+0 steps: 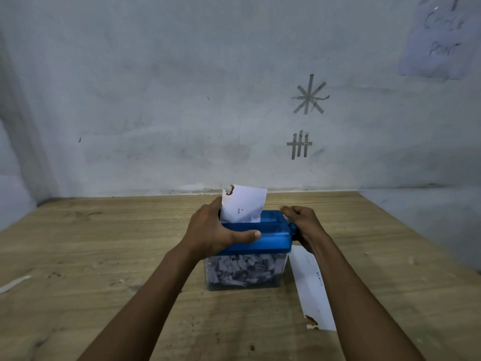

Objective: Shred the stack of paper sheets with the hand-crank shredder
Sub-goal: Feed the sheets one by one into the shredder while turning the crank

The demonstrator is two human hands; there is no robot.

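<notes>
The hand-crank shredder [263, 237] stands on the wooden counter [104, 243], about midway between its left and right edges and nearer the back edge than the front. It has a blue top on a clear bin, and the bin is packed with paper shreds [244, 269]. One sheet [244, 204] stands upright in the slot, its lower part hidden inside; a ragged brown-stained bite marks its top left corner.

The left hand [213, 230] grips the left end of the blue top, thumb laid along the front face, fingers hidden behind. The right hand [304, 225] is curled at the right end around the crank [293, 228], which shows only as a blue stub; the handle itself is covered.

A second sheet [311, 285] lies flat just right of the bin, partly under the right forearm; whether more lie beneath it cannot be told. A white scrap [14, 284] lies at the counter's left edge.

On the wall are two tape marks, an asterisk [309, 96] and a tally [299, 144], and one note [440, 40], cut off and illegible.
</notes>
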